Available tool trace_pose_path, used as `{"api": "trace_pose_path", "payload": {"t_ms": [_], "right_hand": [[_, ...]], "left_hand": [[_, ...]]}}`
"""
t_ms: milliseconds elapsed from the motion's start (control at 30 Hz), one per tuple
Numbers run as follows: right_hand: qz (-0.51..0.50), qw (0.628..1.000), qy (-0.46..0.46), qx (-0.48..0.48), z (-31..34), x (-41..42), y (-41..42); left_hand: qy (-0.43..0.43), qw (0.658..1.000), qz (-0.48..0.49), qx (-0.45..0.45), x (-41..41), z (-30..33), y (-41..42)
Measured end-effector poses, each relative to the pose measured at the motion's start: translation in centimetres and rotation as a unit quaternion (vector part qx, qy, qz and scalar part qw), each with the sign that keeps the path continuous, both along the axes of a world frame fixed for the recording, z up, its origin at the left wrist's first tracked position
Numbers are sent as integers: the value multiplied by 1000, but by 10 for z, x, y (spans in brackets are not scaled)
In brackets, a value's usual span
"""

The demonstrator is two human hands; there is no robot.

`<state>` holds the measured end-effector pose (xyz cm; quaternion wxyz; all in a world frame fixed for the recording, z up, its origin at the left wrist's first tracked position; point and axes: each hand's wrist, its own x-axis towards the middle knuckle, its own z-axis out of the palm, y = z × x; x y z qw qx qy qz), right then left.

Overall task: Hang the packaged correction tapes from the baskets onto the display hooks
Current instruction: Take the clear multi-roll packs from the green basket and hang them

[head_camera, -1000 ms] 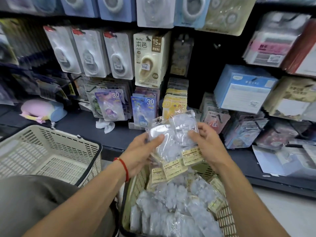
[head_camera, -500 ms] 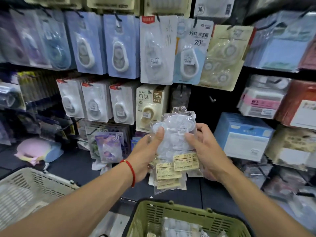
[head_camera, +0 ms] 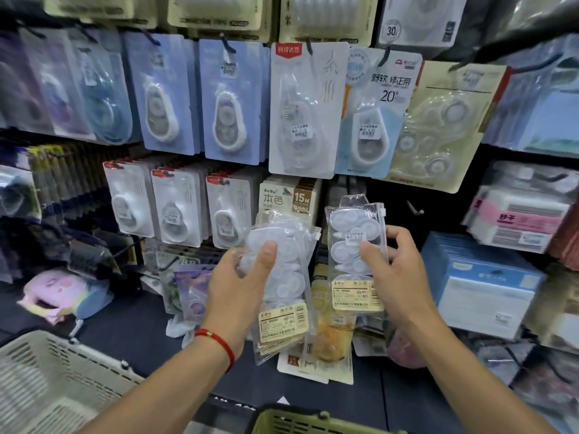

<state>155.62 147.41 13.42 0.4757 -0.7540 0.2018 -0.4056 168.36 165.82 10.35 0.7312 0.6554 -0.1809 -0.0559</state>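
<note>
— Clear plastic is what I've got in both hands. My left hand (head_camera: 241, 286) grips a stack of packets (head_camera: 282, 277), thumb across the front and fingers curled behind.

— And the right?

— My right hand (head_camera: 398, 277) pinches a single packet (head_camera: 354, 255) along its right edge, thumb on the front, fingers wrapped round the back. It stands upright, yellow label at the bottom, held just beside the stack and a little higher.

— Where are they against the display?

— Both are in front of the lower row of hanging cards. A bare hook (head_camera: 415, 208) sticks out of the dark panel just right of the single packet's top; they aren't touching.

— Baskets?

— The beige basket (head_camera: 47, 380) sits at lower left beside my left forearm, and the rim of the green basket (head_camera: 300, 422) shows at the bottom edge between my arms. I can't see what's inside either.
</note>
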Motion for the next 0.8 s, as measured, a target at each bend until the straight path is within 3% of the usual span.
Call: {"api": "trace_pose_path", "payload": {"t_ms": [233,300,367,433,533,800], "right_hand": [[-4,999,43,17,-5,4,-5],[-52,991,112,-46,-6,5,-8],[-73,984,122,-103,-6,4,-5],[-4,990,107,-91,-5,3,2],[128,976,160,-71,-8,4,20],[177,980,92,4,-16,8,35]], "left_hand": [[-30,999,7,-16,-4,1,-2],[-30,999,10,-12,-4,1,-2],[-24,1000,10,-11,-6,2,-1],[-18,1000,7,-18,-7,2,-1],[-10,999,-10,-32,-11,2,-4],[15,998,-34,-58,-13,1,-9]]}}
